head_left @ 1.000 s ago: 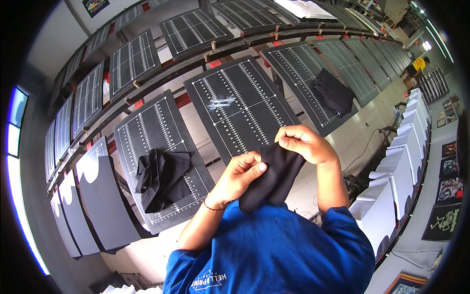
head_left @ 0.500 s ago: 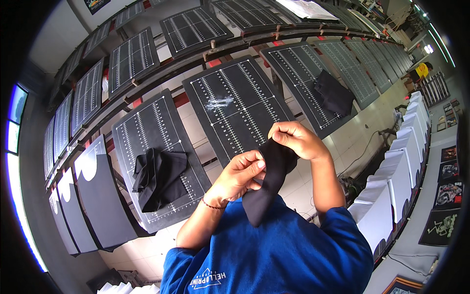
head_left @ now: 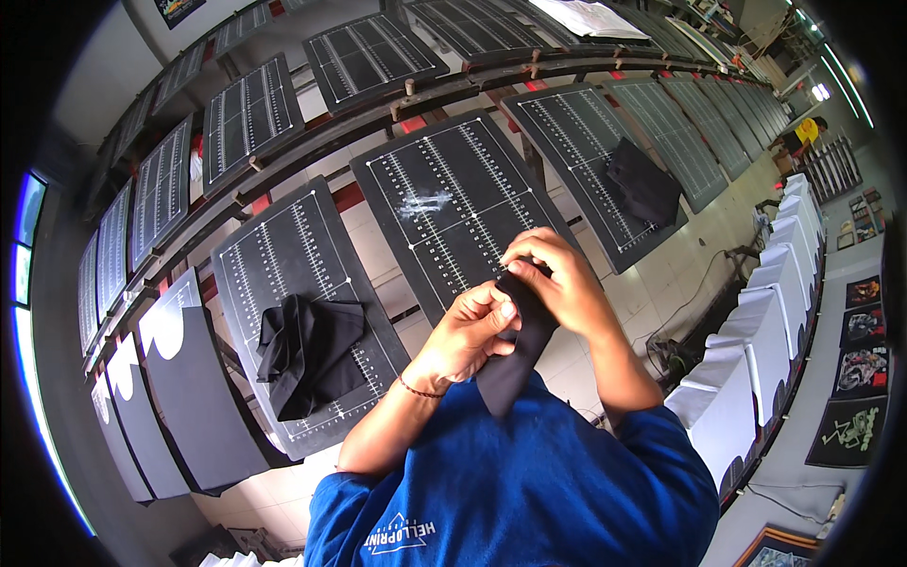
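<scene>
Between my hands hangs a piece of black fabric [head_left: 522, 357], its lower end narrowing to a point in front of my blue shirt. My left hand [head_left: 472, 333] pinches its left edge between thumb and fingers. At its upper edge, my right hand [head_left: 557, 282] grips the cloth with the fingers bent over it. Both hands are close together over the near edge of a black printing board [head_left: 453, 170] with white ruler marks. A crumpled black cloth [head_left: 307, 352] lies on the board to the left. Another folded black cloth [head_left: 644, 184] rests on the board to the right.
More marked boards [head_left: 250, 118] stand in rows on dark rails [head_left: 331, 137]. Dark panels with white shapes [head_left: 203, 387] hang at the left. White sheets [head_left: 723, 378] line the right side, near a cable on the tiled floor [head_left: 661, 293]. Someone in yellow [head_left: 808, 130] is far right.
My right hand has moved left and closer to my left hand, still holding the fabric's upper edge. The fabric's lower tip has risen slightly. The view has shifted a little.
</scene>
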Motion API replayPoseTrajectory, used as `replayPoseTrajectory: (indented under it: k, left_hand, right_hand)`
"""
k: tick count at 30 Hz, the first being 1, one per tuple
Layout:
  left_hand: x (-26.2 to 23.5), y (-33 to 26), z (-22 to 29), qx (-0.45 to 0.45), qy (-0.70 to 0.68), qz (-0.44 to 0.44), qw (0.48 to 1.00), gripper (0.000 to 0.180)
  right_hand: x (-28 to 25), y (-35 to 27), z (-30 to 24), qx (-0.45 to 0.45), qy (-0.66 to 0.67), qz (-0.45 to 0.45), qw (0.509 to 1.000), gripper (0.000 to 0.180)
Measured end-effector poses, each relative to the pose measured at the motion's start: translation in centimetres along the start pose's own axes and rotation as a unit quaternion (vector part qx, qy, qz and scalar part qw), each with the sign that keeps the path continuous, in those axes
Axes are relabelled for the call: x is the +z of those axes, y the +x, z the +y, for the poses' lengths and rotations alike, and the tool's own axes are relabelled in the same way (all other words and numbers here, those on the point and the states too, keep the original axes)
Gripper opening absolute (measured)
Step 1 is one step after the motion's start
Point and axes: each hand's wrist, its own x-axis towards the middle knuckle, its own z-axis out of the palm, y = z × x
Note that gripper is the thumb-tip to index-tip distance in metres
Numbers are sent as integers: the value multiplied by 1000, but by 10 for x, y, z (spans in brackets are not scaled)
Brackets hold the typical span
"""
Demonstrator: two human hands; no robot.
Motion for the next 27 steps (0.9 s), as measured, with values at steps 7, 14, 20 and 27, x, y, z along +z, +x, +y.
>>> replayPoseTrajectory:
  k: [7,14,20,27]
  left_hand:
    - [-45,38,-75,90,30,138,986,11]
    - [-51,22,-75,145,223,152,952,13]
    - [-44,5,-76,170,244,161,941,11]
    - [-19,2,-37,59,-64,111,990,11]
  right_hand:
    - [87,-54,31,164,0,201,966,12]
    - [56,-72,4,198,20,86,976,10]
    - [40,-74,-9,231,44,54,971,7]
    - [25,-87,10,301,483,57,820,14]
